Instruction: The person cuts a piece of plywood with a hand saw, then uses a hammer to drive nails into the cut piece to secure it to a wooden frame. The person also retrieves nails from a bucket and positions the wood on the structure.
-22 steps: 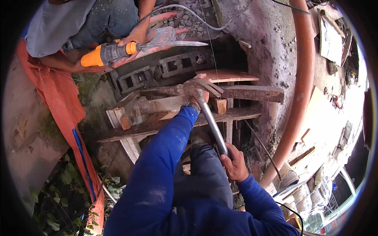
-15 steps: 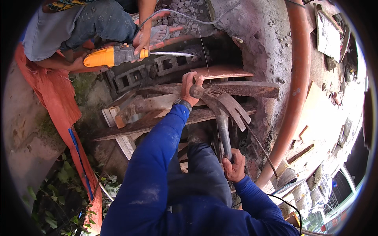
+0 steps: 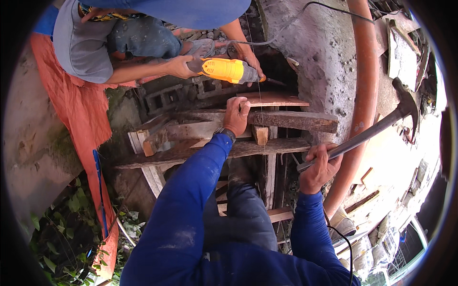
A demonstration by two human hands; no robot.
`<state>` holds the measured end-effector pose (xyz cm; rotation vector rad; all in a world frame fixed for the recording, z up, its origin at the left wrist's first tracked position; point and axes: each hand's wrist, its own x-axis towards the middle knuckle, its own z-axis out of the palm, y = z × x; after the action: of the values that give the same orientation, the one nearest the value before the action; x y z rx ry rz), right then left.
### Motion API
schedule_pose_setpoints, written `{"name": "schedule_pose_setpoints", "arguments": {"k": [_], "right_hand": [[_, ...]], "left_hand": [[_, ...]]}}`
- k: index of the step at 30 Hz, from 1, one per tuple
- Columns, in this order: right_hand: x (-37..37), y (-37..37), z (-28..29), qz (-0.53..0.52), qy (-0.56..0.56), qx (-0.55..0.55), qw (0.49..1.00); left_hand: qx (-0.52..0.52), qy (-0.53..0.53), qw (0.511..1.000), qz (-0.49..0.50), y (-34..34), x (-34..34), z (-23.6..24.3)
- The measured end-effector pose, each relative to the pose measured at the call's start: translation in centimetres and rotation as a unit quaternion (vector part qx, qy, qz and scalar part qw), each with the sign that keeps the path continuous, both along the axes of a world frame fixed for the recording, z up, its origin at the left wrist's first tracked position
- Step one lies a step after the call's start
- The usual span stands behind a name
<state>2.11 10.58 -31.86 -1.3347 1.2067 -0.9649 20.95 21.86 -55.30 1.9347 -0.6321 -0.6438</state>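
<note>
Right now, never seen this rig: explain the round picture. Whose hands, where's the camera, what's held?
No robot here: these are a person's two bare hands. The picture comes from the left of two fisheye cameras on that person's head, looking down, so straight edges bend. The blue sleeves are the wearer's own.

The right hand grips a hammer by its handle, crossing in front of an orange pipe. The left hand is on the rough timber beam, at the left end of a reddish board; its exact hold is unclear.

Below the beam runs a wooden plank. At the top, a co-worker holds a yellow power tool.
</note>
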Motion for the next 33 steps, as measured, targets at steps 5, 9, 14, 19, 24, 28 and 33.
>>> {"name": "schedule_pose_setpoints", "arguments": {"k": [5,9,14,19,24,28,33], "right_hand": [[3.7,-8.1,1.3,-0.085,-0.028,-0.085,0.992],[2.8,-12.5,1.4,-0.102,-0.039,-0.117,0.987],[-1.3,-17.3,0.9,-0.083,0.05,-0.153,0.983],[-2.3,-19.3,-1.4,-0.059,0.069,-0.172,0.981],[-2.6,-19.6,-1.2,-0.047,0.056,-0.148,0.986],[-3.3,-19.6,-0.6,-0.025,0.035,-0.1,0.994],[-3.4,-19.7,0.0,-0.017,0.036,-0.065,0.997]], "left_hand": [[-0.017,0.006,1.0,-0.005,-0.2,0.2,0.3],[-0.018,0.014,1.0,-0.003,-0.2,0.3,0.6],[-0.008,0.003,1.0,-0.018,-0.3,0.9,1.0],[-0.009,0.001,0.999,-0.035,-0.2,1.2,0.9],[-0.008,0.008,0.999,-0.036,0.3,0.9,0.7],[0.006,0.006,0.998,-0.065,0.3,1.4,0.6],[-0.003,0.006,0.998,-0.063,0.3,1.4,0.5]]}}
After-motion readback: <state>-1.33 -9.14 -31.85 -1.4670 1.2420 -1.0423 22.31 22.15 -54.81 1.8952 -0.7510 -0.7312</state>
